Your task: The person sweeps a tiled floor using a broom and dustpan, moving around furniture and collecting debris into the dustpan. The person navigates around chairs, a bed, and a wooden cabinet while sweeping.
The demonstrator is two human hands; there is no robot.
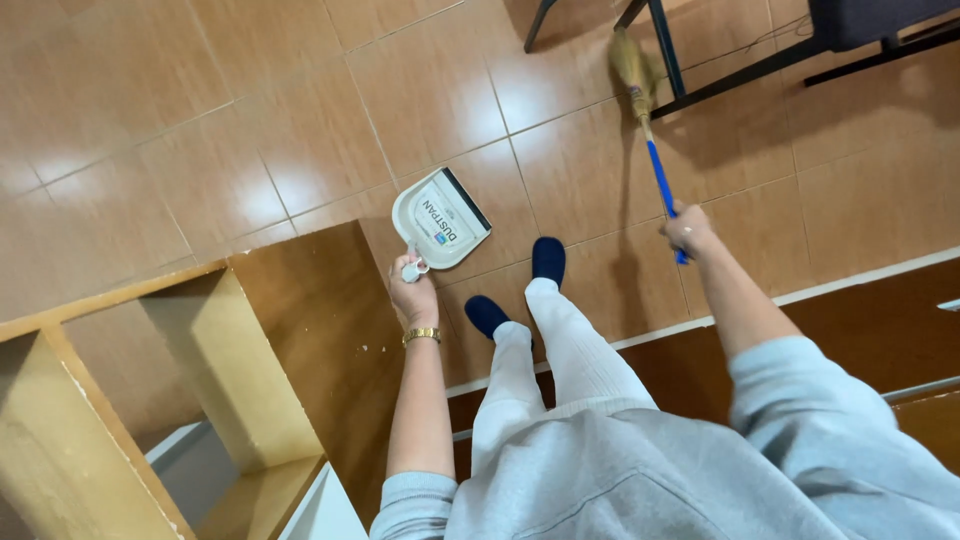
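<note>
My left hand [414,291] grips the handle of a cream-white dustpan [441,218] with a dark front lip, held above the tiled floor. A gold bracelet sits on that wrist. My right hand [688,229] is closed around the blue handle of a broom [660,180]. The broom's straw head [632,62] reaches out to the floor beside a dark chair leg. My legs in light grey trousers and dark blue slippers [548,258] stand between the two hands.
A wooden shelf unit [250,350] with open compartments stands close on the left. A dark chair frame [690,60] is at the top right. A raised brown step with a white edge [860,280] runs along the right. Glossy brown floor tiles [200,130] stretch ahead.
</note>
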